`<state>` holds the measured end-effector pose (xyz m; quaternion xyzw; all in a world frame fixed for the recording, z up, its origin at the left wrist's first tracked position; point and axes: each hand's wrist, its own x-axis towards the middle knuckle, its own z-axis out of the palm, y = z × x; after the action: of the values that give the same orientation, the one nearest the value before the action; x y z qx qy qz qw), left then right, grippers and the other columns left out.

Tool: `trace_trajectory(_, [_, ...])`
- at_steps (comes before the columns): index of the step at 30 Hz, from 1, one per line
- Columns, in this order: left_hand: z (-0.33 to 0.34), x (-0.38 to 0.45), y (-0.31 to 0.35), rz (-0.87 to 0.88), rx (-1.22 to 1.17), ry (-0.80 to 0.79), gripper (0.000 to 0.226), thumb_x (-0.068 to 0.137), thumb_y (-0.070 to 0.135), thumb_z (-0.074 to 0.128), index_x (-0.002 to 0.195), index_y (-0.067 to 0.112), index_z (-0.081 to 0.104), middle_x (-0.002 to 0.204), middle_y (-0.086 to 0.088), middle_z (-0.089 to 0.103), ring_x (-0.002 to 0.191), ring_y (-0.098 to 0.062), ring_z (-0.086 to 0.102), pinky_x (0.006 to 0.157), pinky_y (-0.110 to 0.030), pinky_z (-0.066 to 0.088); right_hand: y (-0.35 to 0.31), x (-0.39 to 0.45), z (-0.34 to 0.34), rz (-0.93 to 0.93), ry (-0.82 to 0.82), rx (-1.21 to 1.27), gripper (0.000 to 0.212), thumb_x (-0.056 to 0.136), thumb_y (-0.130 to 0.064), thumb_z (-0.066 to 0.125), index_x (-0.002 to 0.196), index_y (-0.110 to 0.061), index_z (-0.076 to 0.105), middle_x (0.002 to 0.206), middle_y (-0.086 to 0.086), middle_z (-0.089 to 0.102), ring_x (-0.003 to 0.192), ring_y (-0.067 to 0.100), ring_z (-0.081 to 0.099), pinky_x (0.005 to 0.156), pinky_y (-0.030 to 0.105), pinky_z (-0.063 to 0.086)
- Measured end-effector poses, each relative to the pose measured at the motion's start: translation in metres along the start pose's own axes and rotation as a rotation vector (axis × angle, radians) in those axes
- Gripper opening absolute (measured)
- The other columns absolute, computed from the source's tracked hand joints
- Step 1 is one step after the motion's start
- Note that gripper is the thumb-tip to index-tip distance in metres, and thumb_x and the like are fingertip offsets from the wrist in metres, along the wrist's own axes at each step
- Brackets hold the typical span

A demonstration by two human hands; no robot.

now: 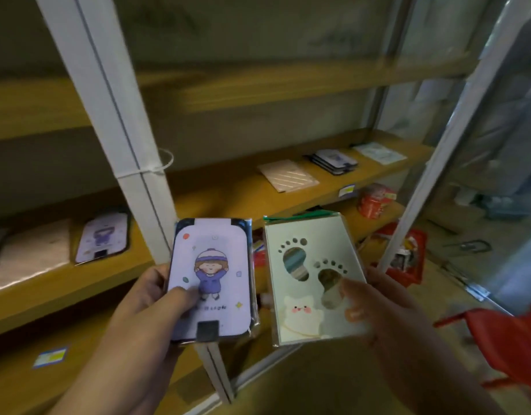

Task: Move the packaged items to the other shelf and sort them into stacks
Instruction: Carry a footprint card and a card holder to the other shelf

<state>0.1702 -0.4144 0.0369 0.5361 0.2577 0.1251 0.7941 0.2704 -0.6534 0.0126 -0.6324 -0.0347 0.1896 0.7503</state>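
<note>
My left hand [156,295] grips a lilac packaged card [211,280] printed with a cartoon child, thumb on its front. My right hand [375,307] holds a pale green footprint package [312,283] with a white cat at the bottom, thumb pressed on its face. Both are held upright in front of the white shelf post [129,145]. On the right wooden shelf [228,199] lie a striped cream pack [288,175], a stack of lilac cards [333,160] and a white pack [379,152]. On the left shelf [87,280] lie another lilac card [104,239] and a beige pack [33,253].
A red tin [375,202] sits on the lower right shelf. A red basket [407,253] stands on the floor behind the right post, and a red plastic object [503,336] juts in at the right edge. The view is blurred.
</note>
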Motion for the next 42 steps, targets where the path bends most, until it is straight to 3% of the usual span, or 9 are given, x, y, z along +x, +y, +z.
trace_trajectory(6, [0.061,0.042,-0.025,0.011,0.097,-0.007,0.023,0.088,-0.002,0.063,0.103,0.016,0.060,0.086,-0.006,0.080,0.074,-0.026,0.078,0.050,-0.034,0.060,0.014,0.008,-0.059,0.053,0.174,0.143,0.024,0.061,-0.025,0.073,0.083,-0.018,0.082,0.083,0.018,0.076,0.067,0.026,0.071,0.058,0.035,0.059])
trace_trajectory(9, [0.089,0.067,-0.038,-0.004,0.124,-0.023,0.023,0.088,-0.002,0.064,0.103,0.015,0.058,0.086,-0.009,0.080,0.072,-0.028,0.078,0.057,-0.042,0.062,0.010,0.020,-0.080,0.107,0.261,0.182,0.033,0.059,-0.025,0.075,0.089,-0.014,0.081,0.098,0.028,0.073,0.089,0.041,0.066,0.085,0.055,0.057])
trace_trajectory(11, [0.110,0.085,-0.045,-0.026,0.126,-0.047,0.023,0.090,0.003,0.063,0.108,0.018,0.059,0.087,-0.009,0.080,0.074,-0.029,0.078,0.080,-0.054,0.058,0.001,0.033,-0.092,0.137,0.295,0.193,0.036,0.055,-0.025,0.077,0.088,-0.010,0.081,0.101,0.026,0.074,0.097,0.045,0.065,0.095,0.063,0.050])
trace_trajectory(16, [0.161,0.140,-0.050,-0.083,0.078,-0.115,0.022,0.096,0.013,0.061,0.114,0.025,0.059,0.095,-0.012,0.079,0.097,-0.046,0.071,0.077,-0.051,0.048,-0.015,0.086,-0.122,0.116,0.347,0.147,0.031,0.059,-0.020,0.074,0.083,0.000,0.077,0.075,0.019,0.073,0.058,0.027,0.067,0.048,0.035,0.056])
trace_trajectory(21, [0.211,0.215,-0.044,-0.049,0.033,-0.100,0.041,0.097,0.011,0.060,0.131,0.032,0.051,0.106,-0.003,0.077,0.093,-0.025,0.075,0.083,-0.048,0.059,-0.045,0.164,-0.145,0.044,0.311,0.128,0.016,0.072,-0.017,0.067,0.074,-0.009,0.081,0.075,0.018,0.074,0.053,0.022,0.069,0.042,0.029,0.055])
trace_trajectory(27, [0.278,0.308,-0.055,0.072,0.192,-0.112,0.036,0.098,0.011,0.058,0.109,0.045,0.054,0.101,0.010,0.076,0.090,-0.014,0.074,0.079,-0.039,0.061,-0.072,0.238,-0.163,0.050,0.292,0.162,0.016,0.077,-0.021,0.068,0.080,-0.011,0.080,0.091,0.018,0.078,0.071,0.026,0.076,0.051,0.029,0.059])
trace_trajectory(33, [0.318,0.389,-0.054,0.204,0.333,-0.052,0.030,0.097,0.017,0.057,0.122,0.032,0.059,0.113,0.007,0.069,0.104,-0.018,0.066,0.080,-0.032,0.054,-0.086,0.286,-0.192,0.083,0.324,0.199,0.030,0.078,-0.020,0.067,0.102,-0.002,0.071,0.093,0.018,0.078,0.074,0.026,0.076,0.053,0.030,0.060])
trace_trajectory(39, [0.355,0.430,-0.053,0.211,0.520,0.053,0.028,0.095,0.007,0.048,0.102,0.030,0.060,0.099,0.008,0.065,0.098,-0.021,0.063,0.074,-0.029,0.049,-0.091,0.340,-0.232,0.132,0.269,0.144,0.034,0.072,-0.025,0.068,0.101,-0.008,0.074,0.101,0.016,0.077,0.092,0.033,0.075,0.080,0.047,0.060])
trace_trajectory(42, [0.366,0.435,-0.062,0.158,0.830,0.095,0.032,0.097,0.017,0.046,0.127,0.021,0.057,0.130,-0.013,0.059,0.122,-0.035,0.052,0.103,-0.047,0.043,-0.098,0.373,-0.254,0.149,0.214,0.102,0.031,0.064,-0.026,0.074,0.092,-0.014,0.079,0.100,0.013,0.077,0.095,0.031,0.074,0.078,0.045,0.058])
